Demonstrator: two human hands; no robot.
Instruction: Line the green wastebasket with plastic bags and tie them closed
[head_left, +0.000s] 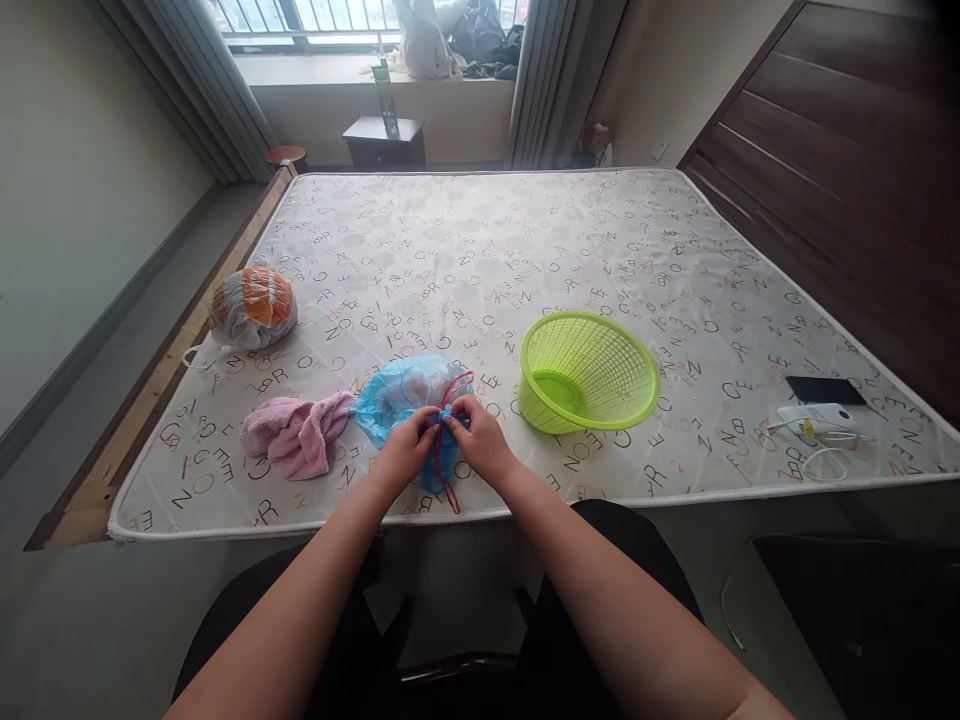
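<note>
A blue translucent plastic bag with red drawstrings lies near the front edge of the mattress, something pale bulging inside it. Both hands pinch the bag's gathered neck, fingertips close together. My left hand grips it from the left, and my right hand from the right. One red string loops up beyond the fingers; another hangs down toward the mattress edge. To the left of the bag, touching or nearly touching it, is a crumpled pink towel. A green plastic basket stands tilted-looking and without contents to the right.
The patterned mattress fills the middle. At its left edge sits a tied white-and-orange bag. On the right lie a black phone and a white device with a cable. A nightstand holds a bottle.
</note>
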